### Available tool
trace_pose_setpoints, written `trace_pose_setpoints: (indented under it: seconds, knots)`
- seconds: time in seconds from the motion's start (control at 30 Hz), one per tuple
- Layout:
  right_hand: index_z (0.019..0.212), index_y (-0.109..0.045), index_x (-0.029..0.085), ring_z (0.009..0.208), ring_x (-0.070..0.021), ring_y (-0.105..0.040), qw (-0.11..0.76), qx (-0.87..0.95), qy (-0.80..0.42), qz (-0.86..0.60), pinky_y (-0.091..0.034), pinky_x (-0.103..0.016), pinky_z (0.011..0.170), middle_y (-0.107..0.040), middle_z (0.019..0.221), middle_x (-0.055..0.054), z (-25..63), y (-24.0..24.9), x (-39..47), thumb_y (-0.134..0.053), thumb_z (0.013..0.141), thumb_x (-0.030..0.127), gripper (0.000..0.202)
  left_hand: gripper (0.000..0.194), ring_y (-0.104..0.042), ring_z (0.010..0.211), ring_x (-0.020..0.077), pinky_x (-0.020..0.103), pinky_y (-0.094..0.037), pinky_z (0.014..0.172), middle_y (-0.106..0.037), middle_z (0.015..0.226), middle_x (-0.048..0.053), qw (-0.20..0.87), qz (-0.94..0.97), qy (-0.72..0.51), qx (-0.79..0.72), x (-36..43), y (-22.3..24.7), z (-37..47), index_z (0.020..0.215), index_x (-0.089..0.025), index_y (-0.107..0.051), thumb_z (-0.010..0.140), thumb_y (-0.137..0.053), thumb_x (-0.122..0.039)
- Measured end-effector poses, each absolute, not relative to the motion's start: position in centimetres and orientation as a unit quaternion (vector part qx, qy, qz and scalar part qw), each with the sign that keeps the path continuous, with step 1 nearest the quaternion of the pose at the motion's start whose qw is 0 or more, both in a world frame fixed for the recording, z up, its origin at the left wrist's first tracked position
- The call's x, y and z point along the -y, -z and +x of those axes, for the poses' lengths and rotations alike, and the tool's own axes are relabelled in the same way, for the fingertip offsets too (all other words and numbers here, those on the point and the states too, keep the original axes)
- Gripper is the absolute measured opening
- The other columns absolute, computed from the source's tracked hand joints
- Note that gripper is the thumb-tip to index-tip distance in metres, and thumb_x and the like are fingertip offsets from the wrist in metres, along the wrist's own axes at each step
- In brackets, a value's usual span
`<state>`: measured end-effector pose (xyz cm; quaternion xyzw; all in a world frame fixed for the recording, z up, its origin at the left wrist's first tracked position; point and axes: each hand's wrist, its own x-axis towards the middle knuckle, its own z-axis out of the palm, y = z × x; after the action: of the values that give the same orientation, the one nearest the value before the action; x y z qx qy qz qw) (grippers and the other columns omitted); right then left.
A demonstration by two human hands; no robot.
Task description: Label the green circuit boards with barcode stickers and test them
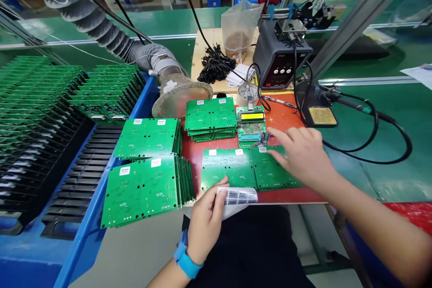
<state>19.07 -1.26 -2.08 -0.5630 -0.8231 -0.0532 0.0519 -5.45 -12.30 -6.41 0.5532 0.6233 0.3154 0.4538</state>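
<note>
My left hand (pixel 207 218), with a blue wristband, pinches a sheet of small printed labels (pixel 241 195) between thumb and fingers at the front edge of the work surface. Just behind that sheet lies a green circuit board (pixel 229 168) bearing two white labels. Over the board to its right (pixel 272 171) hovers my right hand (pixel 300 153), thumb and index finger apart with nothing visible between them. One white label (pixel 262 149) sits on that board's top edge, left of my thumb. A programmer board with a yellow display (pixel 252 117) stands behind, near my right fingertips.
Stacked labelled circuit boards (pixel 145 184) lean at the left, with another stack (pixel 211 114) behind. A blue bin (pixel 135 103) holds racked boards. A fume duct hood (pixel 182 94), a soldering station (pixel 281 58) and a cabled soldering iron (pixel 351 101) stand around.
</note>
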Motion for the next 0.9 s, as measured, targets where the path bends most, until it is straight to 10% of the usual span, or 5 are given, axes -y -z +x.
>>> trace_pose_setpoints:
  seconds: [0.23,0.43,0.6,0.9]
  knots:
    - [0.112,-0.048,0.019,0.072,-0.017,-0.059,0.069,0.791,-0.288,-0.535,-0.047,-0.03,0.068,-0.061,0.08,-0.002,24.7,3.1,-1.1,-0.042,0.086,0.023,0.027,0.029,-0.059,0.111,0.0204,0.032,-0.044,0.095,-0.066,0.118,0.006,0.434,0.564,-0.326,-0.623,13.2,6.2,-5.6,0.112,-0.024,-0.062,0.094,-0.042,-0.035]
    - [0.098,-0.052,0.018,0.094,-0.0262,-0.058,0.101,0.813,-0.179,-0.545,-0.045,-0.044,0.085,-0.061,0.094,-0.011,24.2,5.0,0.3,-0.047,0.081,0.019,0.018,0.032,-0.067,0.083,0.0156,0.025,-0.052,0.077,-0.072,0.093,0.004,0.363,0.612,-0.377,-0.593,14.4,6.2,-6.8,0.122,-0.024,-0.055,0.091,-0.049,-0.021]
    - [0.082,-0.047,0.021,0.133,-0.0362,-0.031,0.094,0.858,-0.123,-0.49,-0.035,-0.051,0.101,-0.039,0.137,-0.02,24.6,4.4,2.3,-0.066,0.072,0.048,0.035,0.03,-0.067,0.076,0.0116,0.016,-0.052,0.065,-0.069,0.088,0.002,0.341,0.689,-0.406,-0.493,15.1,4.1,-8.1,0.105,-0.026,-0.064,0.083,-0.056,-0.008]
    - [0.083,-0.044,0.024,0.118,-0.0325,-0.047,0.008,0.877,-0.174,-0.447,-0.048,-0.044,0.086,-0.041,0.134,-0.012,20.9,1.4,2.5,-0.071,0.065,0.05,0.041,0.04,-0.064,0.072,0.0104,0.017,-0.052,0.064,-0.065,0.083,-0.001,0.415,0.581,-0.538,-0.447,16.4,2.8,-9.6,0.106,-0.03,-0.059,0.074,-0.071,-0.01]
